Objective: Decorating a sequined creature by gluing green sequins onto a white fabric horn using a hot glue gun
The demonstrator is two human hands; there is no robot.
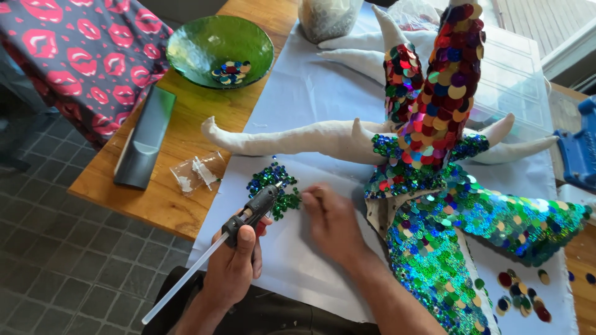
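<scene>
My left hand (236, 263) grips a dark glue gun (254, 208) with a long clear glue stick (180, 285) sticking out of its back; the nozzle points at a pile of green and blue sequins (273, 183) on white paper (298, 99). With pinched fingertips, my right hand (332, 220) rests at the edge of that pile; whether it holds a sequin is hidden. Just right of it stands a white stuffed sculpture (298, 138) with pointed limbs, partly covered in red, purple, green and blue sequins (447, 80).
A green glass bowl (205, 37) with some sequins sits on the wooden table (155, 198) at the back left, beside a grey flat case (146, 136) and a small clear bag (197, 172). Loose large sequins (521, 298) lie at right. A blue tool (577, 149) is at the right edge.
</scene>
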